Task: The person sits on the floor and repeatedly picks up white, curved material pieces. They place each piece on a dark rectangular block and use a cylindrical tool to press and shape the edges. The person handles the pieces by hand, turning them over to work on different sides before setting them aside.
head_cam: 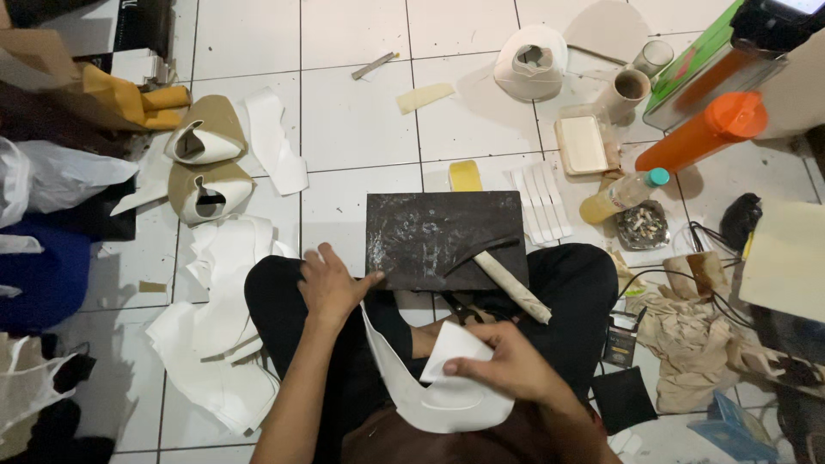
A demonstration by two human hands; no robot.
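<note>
I sit cross-legged on a white tiled floor with a dark, scratched square slab [430,236] in front of my knees. My left hand [331,283] rests on the slab's near left corner, fingers spread. My right hand [507,365] pinches a white curved cut piece of sheet material [430,391] that lies across my lap. On the slab's right edge lies a hook-bladed knife with a pale wrapped handle [511,283].
Two tan-and-white shoe uppers [202,163] lie at left beside white offcuts [219,326]. Another upper [533,60], a cup [630,86], a plastic box [583,144], an orange-capped bottle [700,133], a yellow bottle [620,196] and an ashtray [643,225] sit at right, cables and rags nearer.
</note>
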